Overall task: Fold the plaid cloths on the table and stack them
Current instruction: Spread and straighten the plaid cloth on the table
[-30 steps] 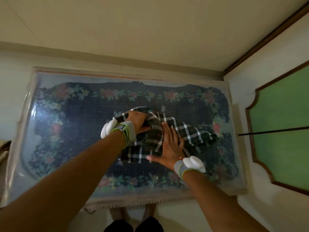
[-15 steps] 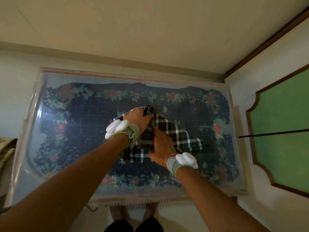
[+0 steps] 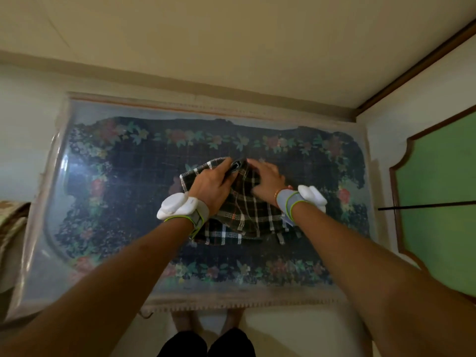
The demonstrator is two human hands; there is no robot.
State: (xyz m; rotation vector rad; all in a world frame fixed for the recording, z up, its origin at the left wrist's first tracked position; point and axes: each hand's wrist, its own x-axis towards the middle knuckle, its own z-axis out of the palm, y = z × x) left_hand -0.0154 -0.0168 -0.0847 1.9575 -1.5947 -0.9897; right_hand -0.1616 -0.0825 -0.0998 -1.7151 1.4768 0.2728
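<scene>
A dark plaid cloth with white stripes lies bunched in the middle of the table, which has a dark floral cover under clear plastic. A second plaid layer shows under its near edge. My left hand pinches the cloth's far edge near the top. My right hand rests on the cloth just to the right, fingers meeting the left hand at that far corner. Both wrists carry grey bands with white devices.
A green panel with a brown frame stands at the right, with a thin dark rod across it. A patterned fabric sits at the left edge. My bare feet show under the table's near edge.
My right hand has slid from the cloth's near side up to its far corner beside the left hand. The cloth's right part has been drawn in, so the cloth is more compact.
</scene>
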